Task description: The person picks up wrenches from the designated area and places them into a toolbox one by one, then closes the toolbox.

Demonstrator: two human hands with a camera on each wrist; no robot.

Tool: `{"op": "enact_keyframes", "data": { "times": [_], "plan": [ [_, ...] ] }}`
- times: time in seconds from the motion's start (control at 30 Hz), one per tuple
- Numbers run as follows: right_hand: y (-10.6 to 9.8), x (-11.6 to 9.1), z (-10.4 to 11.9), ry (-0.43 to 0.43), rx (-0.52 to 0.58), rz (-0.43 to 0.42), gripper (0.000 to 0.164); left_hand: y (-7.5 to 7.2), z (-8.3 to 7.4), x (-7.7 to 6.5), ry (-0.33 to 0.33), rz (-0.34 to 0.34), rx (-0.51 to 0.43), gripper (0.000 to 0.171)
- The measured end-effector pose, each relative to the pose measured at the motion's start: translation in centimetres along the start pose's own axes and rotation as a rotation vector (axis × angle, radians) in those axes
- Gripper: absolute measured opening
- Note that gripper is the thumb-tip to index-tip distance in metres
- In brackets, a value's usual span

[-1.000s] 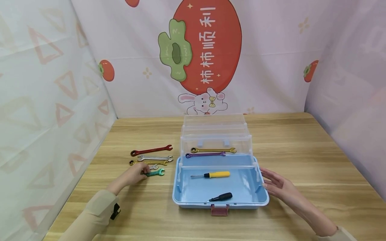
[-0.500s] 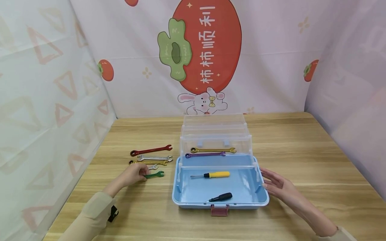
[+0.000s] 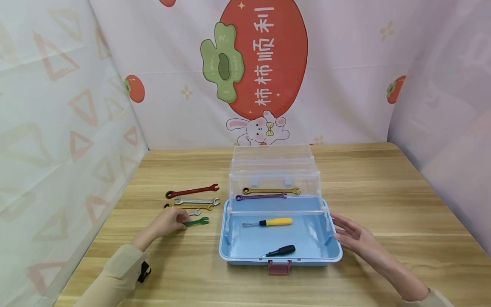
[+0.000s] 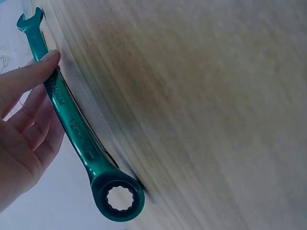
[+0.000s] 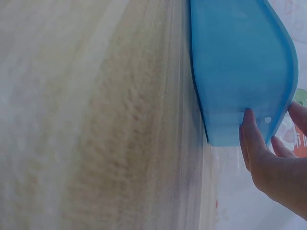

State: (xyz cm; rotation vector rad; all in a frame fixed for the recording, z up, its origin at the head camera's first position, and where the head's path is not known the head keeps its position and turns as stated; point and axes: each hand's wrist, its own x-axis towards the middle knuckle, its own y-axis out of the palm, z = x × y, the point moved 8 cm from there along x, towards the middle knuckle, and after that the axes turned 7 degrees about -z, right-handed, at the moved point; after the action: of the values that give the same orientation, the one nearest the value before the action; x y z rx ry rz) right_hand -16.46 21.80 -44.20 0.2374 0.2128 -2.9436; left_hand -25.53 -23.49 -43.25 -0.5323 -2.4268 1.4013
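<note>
One green wrench (image 4: 72,120) reading "12mm" is pinched in the left hand (image 3: 171,221); the right hand (image 3: 356,238), fingers relaxed, touches a box (image 5: 240,57).

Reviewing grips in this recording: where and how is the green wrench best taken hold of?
Probably grip the green wrench by its shaft, thumb against fingers, from above and the person's near side. The shaft is slim and straight between two wider ends, and a partly hidden silver wrench lies just beyond it. The left hand pinches that shaft, leaving both ends free.
</note>
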Motion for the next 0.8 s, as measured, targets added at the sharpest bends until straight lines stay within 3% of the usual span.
{"op": "enact_keyframes", "data": {
  "times": [0.17,0.53,0.8],
  "plan": [
    [0.0,0.0,0.0,-0.006,-0.004,-0.003,0.062,-0.6,-0.2,0.1,0.014,-0.028,-0.012,0.013],
    [-0.1,0.0,0.0,-0.001,-0.009,-0.005,0.063,-1.7,-0.7,0.4,-0.034,-0.051,-0.046,0.012],
    [-0.1,0.1,-0.1,-0.001,-0.005,-0.003,0.064,-3.2,-2.8,0.5,0.143,-0.124,-0.132,0.010]
  ]
}}
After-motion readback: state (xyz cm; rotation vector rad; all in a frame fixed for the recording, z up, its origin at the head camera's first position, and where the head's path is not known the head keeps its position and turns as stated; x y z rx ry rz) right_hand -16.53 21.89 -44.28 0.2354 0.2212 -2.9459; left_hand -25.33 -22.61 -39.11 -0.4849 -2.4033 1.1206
